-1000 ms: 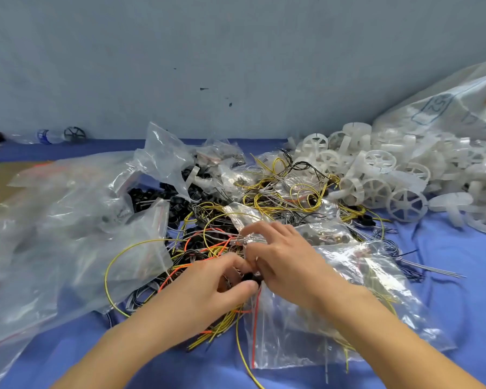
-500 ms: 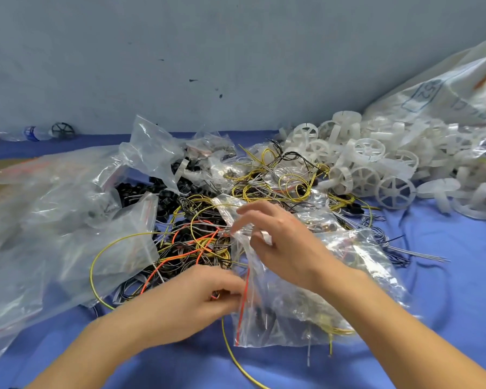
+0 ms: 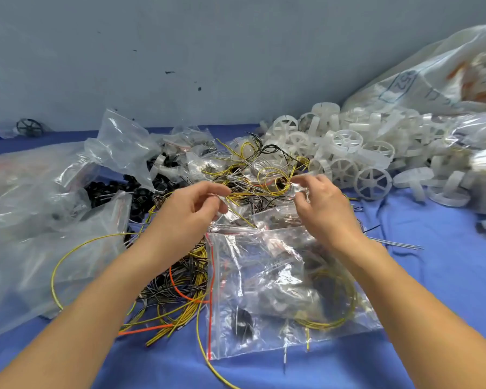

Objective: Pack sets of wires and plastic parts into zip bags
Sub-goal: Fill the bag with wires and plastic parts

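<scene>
Clear thin plastic, the filled zip bag near the front edge of the desk looks light, limp and slippery, best pinched at its red-striped mouth; above it the left hand pinches a pale bit, while the right hand is half curled, its hold unclear.

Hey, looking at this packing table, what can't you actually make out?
Head view only.
What, if anything, the left hand and right hand pinch: motion blur, clear plastic.
Zip bag contents: glare and creases.
Large sack: cut by right edge, print blurred.
Wire pile: partly hidden under the left forearm.
</scene>
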{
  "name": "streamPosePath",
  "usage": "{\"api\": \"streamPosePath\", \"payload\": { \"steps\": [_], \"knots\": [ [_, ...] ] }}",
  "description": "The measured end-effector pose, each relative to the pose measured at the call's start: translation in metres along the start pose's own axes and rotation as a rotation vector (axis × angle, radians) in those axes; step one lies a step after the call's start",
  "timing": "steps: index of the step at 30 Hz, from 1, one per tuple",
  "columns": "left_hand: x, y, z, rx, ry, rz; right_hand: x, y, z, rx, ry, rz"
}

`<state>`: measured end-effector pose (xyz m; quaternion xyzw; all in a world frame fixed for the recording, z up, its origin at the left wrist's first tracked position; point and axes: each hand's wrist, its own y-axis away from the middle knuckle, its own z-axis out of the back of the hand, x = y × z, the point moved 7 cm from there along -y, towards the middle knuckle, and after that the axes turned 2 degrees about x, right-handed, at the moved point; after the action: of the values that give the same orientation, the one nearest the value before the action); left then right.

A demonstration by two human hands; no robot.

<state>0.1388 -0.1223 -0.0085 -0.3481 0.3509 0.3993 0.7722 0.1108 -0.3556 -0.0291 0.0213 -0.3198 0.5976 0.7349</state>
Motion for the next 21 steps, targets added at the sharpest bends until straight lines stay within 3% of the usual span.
{"api": "streamPosePath", "payload": {
  "steps": [9,21],
  "knots": [
    [0.000,-0.022,-0.022,0.001,-0.019,0.037,-0.068,-0.018,0.005,-0.009,-0.014,-0.205],
    [0.009,-0.035,-0.020,-0.016,0.061,0.009,-0.090,-0.063,-0.024,0.077,0.079,-0.232]
  ]
}}
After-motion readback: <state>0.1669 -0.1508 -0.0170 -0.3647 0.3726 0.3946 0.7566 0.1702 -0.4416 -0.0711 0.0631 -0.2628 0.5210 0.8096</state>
